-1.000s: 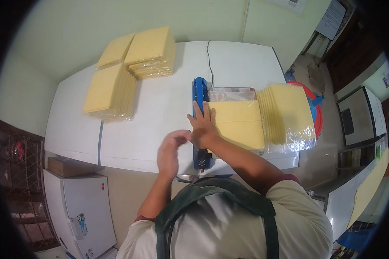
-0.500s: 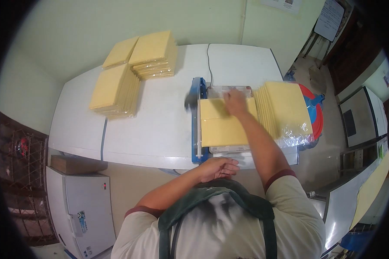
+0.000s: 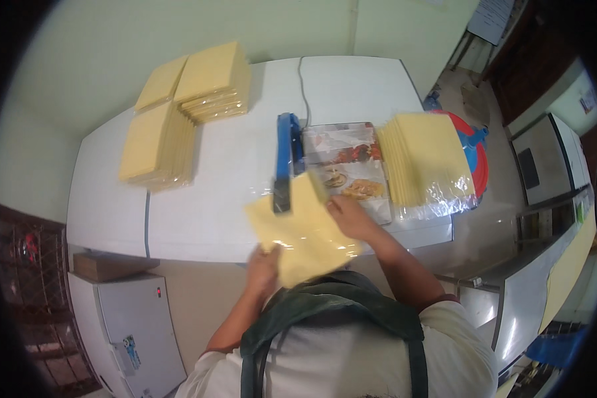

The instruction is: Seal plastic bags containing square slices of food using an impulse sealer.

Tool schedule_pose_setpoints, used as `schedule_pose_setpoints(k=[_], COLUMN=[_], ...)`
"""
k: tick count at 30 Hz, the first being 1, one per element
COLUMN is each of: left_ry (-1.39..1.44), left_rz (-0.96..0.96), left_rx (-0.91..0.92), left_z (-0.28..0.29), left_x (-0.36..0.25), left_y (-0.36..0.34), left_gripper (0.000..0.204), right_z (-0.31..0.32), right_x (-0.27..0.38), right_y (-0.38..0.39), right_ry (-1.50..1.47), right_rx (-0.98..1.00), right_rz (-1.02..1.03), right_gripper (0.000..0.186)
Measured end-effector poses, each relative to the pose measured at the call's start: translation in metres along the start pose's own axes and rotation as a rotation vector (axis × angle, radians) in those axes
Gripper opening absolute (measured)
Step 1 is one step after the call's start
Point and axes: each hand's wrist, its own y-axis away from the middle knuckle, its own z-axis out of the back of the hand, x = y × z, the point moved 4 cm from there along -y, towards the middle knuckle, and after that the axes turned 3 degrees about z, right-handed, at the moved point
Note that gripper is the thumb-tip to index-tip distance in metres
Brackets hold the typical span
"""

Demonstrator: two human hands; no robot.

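Both my hands hold a flat yellow packet in a clear plastic bag (image 3: 315,242), tilted at the front edge of the table. My left hand (image 3: 264,266) grips its left edge, fingers closed. At its upper right edge my right hand (image 3: 349,217) is closed on it. A blue bag sealer (image 3: 285,149) with a black end piece stands just beyond, and that black end overlaps the packet's upper part in view. Right of the sealer lies a flat board printed with food pictures (image 3: 349,162). A leaning row of yellow packets (image 3: 431,156) sits beside the board.
Stacks of yellow bagged packets (image 3: 154,142) stand at the far left of the white table (image 3: 225,199). A cable (image 3: 304,93) runs from the sealer toward the wall. Beyond the table's right edge is a red round thing (image 3: 482,169). A white freezer (image 3: 139,331) stands at lower left.
The packet has come off the board toward me and turned, baring the food pictures. My left hand has moved left and taken hold of its edge. My right hand has drawn back nearer.
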Motion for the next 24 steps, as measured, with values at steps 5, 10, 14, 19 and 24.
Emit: schedule_pose_setpoints(k=[5,10,14,19,24], left_ry=[-0.146,-0.953,-1.382,-1.549,-1.589], left_rz=[-0.243,-0.484,-0.456,-0.524,-0.582], left_rx=[-0.186,-0.385,-0.722,-0.566,-0.415], left_z=[0.127,0.212,0.217,0.166,0.162], left_x=[-0.038,-0.057,-0.052,-0.051,-0.069], left_y=[-0.059,-0.106,-0.122,-0.116,-0.117], left_gripper=[0.029,0.037,0.057,0.070,0.071], right_z=[0.063,0.126,0.106,0.109,0.135], right_x=[0.033,-0.032,-0.059,-0.063,-0.048], right_y=[0.048,0.116,0.145,0.144,0.132], right_ry=[0.241,0.632,0.790,0.850,0.790], right_rx=[-0.720,-0.979,-1.035,-1.063,-1.185], right_rz=[0.301,-0.006,0.124,0.231,0.497], right_gripper=[0.030,0.043,0.037,0.018,0.015])
